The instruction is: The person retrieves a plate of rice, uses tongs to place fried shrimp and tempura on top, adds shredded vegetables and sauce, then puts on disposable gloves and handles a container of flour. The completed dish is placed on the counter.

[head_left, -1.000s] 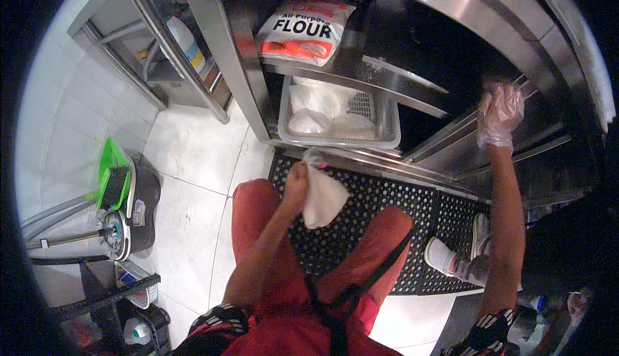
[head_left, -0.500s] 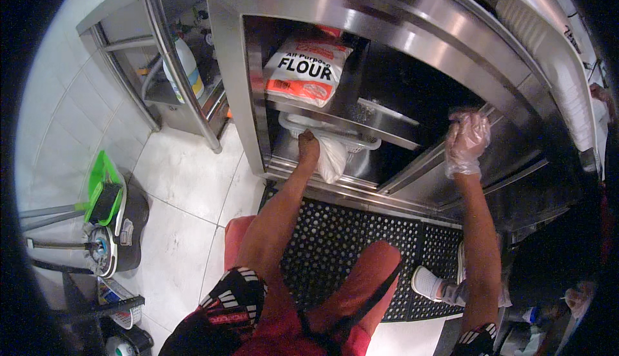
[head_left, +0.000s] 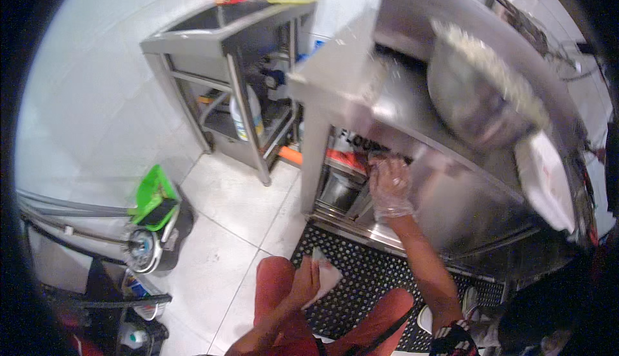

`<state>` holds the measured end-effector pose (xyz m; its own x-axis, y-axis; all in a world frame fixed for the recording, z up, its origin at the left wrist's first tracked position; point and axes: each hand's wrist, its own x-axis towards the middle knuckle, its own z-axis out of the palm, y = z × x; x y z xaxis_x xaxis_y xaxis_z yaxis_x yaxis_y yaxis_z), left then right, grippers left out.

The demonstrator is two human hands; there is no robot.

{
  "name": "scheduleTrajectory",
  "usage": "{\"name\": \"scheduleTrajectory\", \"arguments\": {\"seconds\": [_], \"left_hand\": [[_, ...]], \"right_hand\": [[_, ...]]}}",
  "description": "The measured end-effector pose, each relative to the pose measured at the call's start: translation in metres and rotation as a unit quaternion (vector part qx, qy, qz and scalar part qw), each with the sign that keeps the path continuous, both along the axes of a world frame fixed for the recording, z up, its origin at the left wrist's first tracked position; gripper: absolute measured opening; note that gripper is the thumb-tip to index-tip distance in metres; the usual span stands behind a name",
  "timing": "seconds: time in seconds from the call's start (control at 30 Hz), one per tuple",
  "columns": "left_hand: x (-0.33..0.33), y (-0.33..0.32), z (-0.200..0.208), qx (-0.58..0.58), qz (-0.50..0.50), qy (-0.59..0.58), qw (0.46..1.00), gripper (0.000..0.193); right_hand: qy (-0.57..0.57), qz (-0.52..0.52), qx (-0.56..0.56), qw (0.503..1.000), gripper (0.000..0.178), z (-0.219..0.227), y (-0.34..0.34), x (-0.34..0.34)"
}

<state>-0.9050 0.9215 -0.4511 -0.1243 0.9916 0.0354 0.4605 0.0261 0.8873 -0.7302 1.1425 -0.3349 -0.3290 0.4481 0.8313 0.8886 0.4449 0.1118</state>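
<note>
The left hand (head_left: 303, 282) has withdrawn, white cloth (head_left: 325, 277) in its grip.

A commercial kitchen: stainless steel worktable (head_left: 412, 108), steel sink (head_left: 219, 30), tiled walls, rubber floor mat (head_left: 367, 279)

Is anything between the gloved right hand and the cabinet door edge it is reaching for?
Nothing visible. The gloved right hand already rests on the edge of the steel cabinet door, with no object between them. The left hand holds a white cloth low, over the knee, apart from the door.
</note>
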Motion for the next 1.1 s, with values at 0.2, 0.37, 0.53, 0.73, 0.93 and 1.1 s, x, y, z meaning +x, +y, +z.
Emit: {"name": "scheduleTrajectory", "arguments": {"seconds": [0.2,0.37,0.53,0.73,0.93,1.1], "left_hand": [[-0.035,-0.077,0.193,0.020,0.009,-0.064,0.998,0.028],[-0.074,-0.070,0.370,-0.029,-0.022,-0.045,0.998,0.029],[-0.092,-0.038,0.525,0.191,-0.055,-0.025,0.980,0.027],[-0.112,-0.008,0.638,0.217,-0.104,-0.060,0.969,0.016],[-0.116,0.010,0.665,0.011,-0.155,-0.539,0.828,0.021],[-0.118,0.019,0.684,0.067,-0.161,-0.544,0.821,0.042]], "right_hand": [[0.102,-0.026,-0.224,0.969,0.017,0.054,-0.021,-0.081],[0.187,0.198,-0.496,0.825,0.035,0.198,-0.160,-0.086],[0.249,0.319,-0.503,0.764,0.039,0.387,-0.223,-0.096],[0.206,0.242,-0.449,0.835,0.033,0.503,-0.216,-0.113],[0.298,0.278,-0.464,0.786,0.034,0.523,-0.214,-0.097],[0.504,0.305,-0.519,0.620,0.045,0.535,-0.220,-0.072]]}}
